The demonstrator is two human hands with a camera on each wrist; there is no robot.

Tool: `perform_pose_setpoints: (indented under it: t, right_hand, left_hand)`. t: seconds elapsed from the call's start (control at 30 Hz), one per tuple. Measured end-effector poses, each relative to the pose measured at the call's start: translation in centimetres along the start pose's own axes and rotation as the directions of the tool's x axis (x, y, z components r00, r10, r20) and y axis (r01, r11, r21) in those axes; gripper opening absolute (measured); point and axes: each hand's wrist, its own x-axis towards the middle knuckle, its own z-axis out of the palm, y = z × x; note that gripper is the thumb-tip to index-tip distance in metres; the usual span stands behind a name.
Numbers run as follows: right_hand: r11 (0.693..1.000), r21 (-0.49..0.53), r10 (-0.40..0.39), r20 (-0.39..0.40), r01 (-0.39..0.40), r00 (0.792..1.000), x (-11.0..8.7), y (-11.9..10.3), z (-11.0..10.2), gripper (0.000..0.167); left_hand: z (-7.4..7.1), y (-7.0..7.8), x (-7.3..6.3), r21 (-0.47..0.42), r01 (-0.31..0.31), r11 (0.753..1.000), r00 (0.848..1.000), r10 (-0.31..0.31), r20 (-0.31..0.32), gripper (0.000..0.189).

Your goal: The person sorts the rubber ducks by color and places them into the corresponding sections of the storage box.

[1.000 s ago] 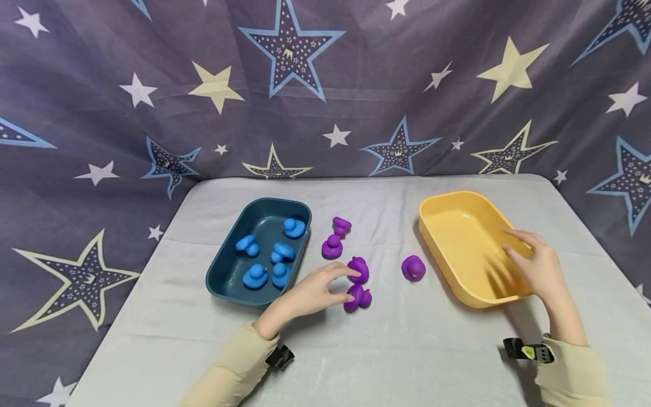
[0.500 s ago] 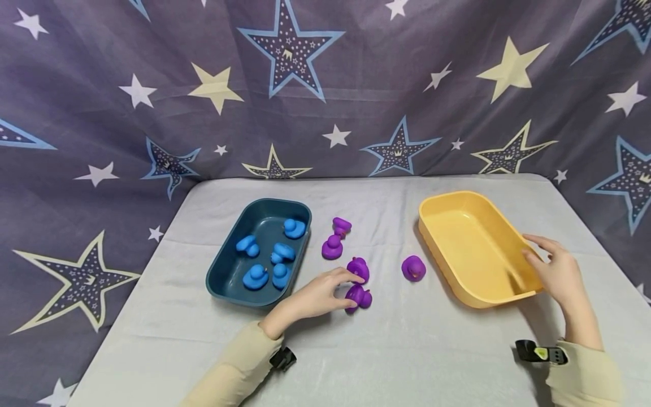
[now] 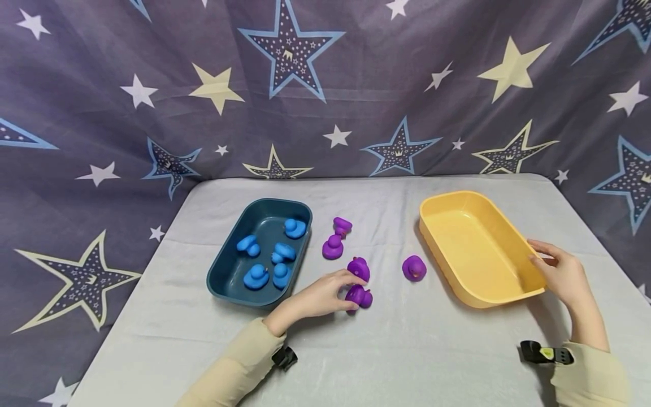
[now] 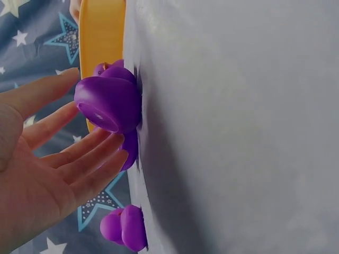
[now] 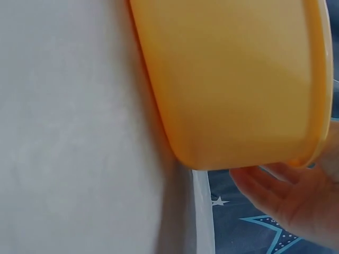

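In the head view my left hand [image 3: 325,295] reaches over the table, thumb and fingers either side of the nearest purple rubber duck [image 3: 358,295]. That duck lies on its side, its flat base facing my palm [image 4: 37,185] in the left wrist view; the fingers there are loosely extended, not clasped round it. Just behind it lies a second purple duck [image 3: 359,268]. At the right rim of the yellow bin [image 3: 473,298] is my right hand [image 3: 561,277], fingers relaxed against the bin's edge. The right wrist view partly hides those fingers [image 5: 259,188] behind the bin.
A dark teal bin [image 3: 220,282] at left holds several blue ducks [image 3: 256,276]. Farther back are two touching purple ducks [image 3: 333,247], and a lone purple duck [image 3: 414,268] sits left of the yellow bin. A star-patterned cloth [image 3: 325,113] hangs behind the table.
My right hand has moved rightward, from above the inside of the yellow bin to its right rim. The left hand has shifted slightly lower around the near duck. The ducks stay almost in place.
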Motion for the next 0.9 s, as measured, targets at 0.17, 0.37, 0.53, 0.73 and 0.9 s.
perform_pose_setpoints:
  t: [0.17, 0.37, 0.53, 0.73, 0.9]
  right_hand:
    - [1.000, 0.010, -0.029, -0.034, 0.030, 0.999, 1.1, 3.7, 0.9, 0.042]
    - [0.999, 0.004, -0.049, -0.051, 0.049, 0.998, 1.7, 5.6, 1.5, 0.043]
    - [0.999, 0.001, -0.047, -0.069, 0.047, 0.997, 1.7, 5.7, 1.8, 0.040]
    - [0.999, 0.007, -0.050, -0.099, 0.051, 0.994, 1.6, 5.7, 2.1, 0.038]
    - [0.999, 0.009, -0.049, -0.108, 0.051, 0.993, 1.6, 5.8, 2.2, 0.037]
  left_hand:
    - [0.1, 0.0, 0.2, 0.004, -0.010, 1.000, 1.000, 0.010, 0.016, 0.041]
    - [0.3, -0.1, 0.4, 0.015, -0.006, 1.000, 0.999, 0.005, 0.036, 0.040]
    - [0.4, -0.2, 0.4, 0.019, 0.002, 1.000, 0.999, -0.003, 0.048, 0.040]
    - [0.5, -0.2, 0.5, 0.017, 0.007, 1.000, 0.999, -0.008, 0.053, 0.040]
    - [0.4, -0.3, 0.5, 0.014, 0.000, 1.000, 0.999, -0.001, 0.049, 0.040]
